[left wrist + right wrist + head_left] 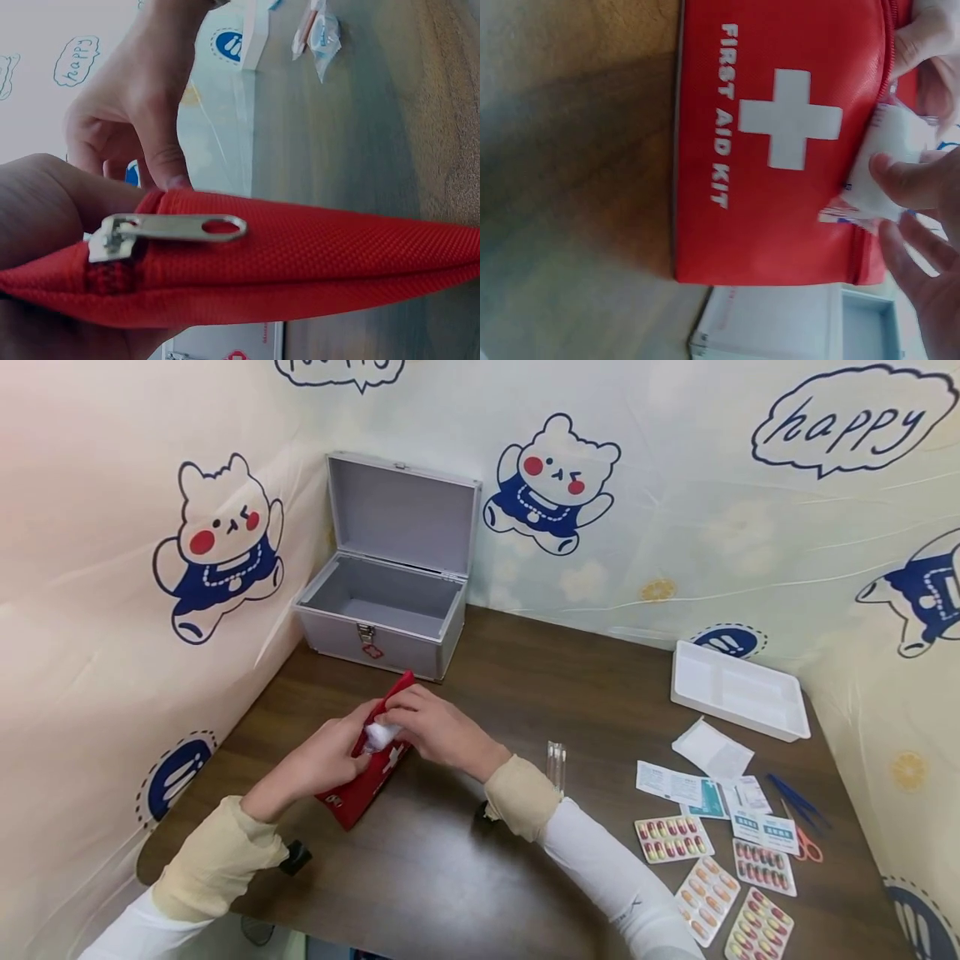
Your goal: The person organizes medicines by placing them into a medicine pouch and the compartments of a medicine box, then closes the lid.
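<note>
A red zip pouch [362,789], marked with a white cross and "FIRST AID KIT", is held above the table in my left hand [327,758]. In the right wrist view, the left fingers [921,46] grip its edge by the open zip. My right hand [444,732] pinches a white bandage roll [889,146] in a clear wrapper between thumb and fingers, at the pouch's mouth. Part of the roll sits behind the zip edge. A metal zip pull [180,227] lies close to the left hand in the left wrist view.
Behind the pouch stands an open silver case [382,635]. At the right are a white divided tray [738,689], a white packet [712,750], several pill blister packs [673,838], blue tweezers [798,800] and orange-handled scissors [808,846]. Clear-wrapped sticks [556,764] lie mid-table.
</note>
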`<state>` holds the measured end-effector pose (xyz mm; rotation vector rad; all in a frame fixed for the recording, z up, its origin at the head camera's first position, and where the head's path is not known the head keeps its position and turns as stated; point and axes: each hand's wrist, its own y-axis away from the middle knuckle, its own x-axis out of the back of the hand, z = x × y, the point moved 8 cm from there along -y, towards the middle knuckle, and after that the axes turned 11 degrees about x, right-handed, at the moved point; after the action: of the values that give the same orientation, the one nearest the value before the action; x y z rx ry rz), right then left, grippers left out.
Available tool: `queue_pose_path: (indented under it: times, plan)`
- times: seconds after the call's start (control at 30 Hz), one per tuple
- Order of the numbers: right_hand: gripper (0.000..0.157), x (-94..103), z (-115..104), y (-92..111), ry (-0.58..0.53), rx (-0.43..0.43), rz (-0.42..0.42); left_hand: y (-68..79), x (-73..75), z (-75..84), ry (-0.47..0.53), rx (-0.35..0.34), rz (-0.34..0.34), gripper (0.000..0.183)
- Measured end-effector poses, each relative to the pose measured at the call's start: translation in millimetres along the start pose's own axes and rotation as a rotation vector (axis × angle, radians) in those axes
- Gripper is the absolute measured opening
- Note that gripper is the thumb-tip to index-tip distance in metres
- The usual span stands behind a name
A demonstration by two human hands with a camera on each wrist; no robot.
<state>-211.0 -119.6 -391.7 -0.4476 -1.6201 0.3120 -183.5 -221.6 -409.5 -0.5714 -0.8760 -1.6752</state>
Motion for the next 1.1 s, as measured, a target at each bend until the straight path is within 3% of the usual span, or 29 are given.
queue_pose_path:
  times: [0.13, 0.37, 0.67, 0.9, 1.1]
  plan:
    - [0.036, 3.8, -2, -2, 0.004, -0.001, -0.07, 0.5, 1.1, -0.1, -0.01, -0.013, 0.019, 0.083]
    - [0.04, 11.9, -8, -7, 0.063, 0.034, -0.105, 2.6, 2.9, 1.9, -0.045, -0.031, 0.08, 0.086]
    - [0.037, 6.6, -9, -12, 0.052, -0.002, -0.305, 3.1, 0.9, 3.2, -0.036, -0.01, 0.072, 0.083]
    - [0.038, 0.9, -9, -8, 0.049, -0.066, -0.431, 5.9, -0.3, 4.1, -0.035, 0.007, 0.061, 0.079]
    - [0.035, -2.9, -4, -6, 0.033, -0.138, -0.443, 8.9, 0.8, 1.3, -0.089, 0.064, 0.114, 0.059]
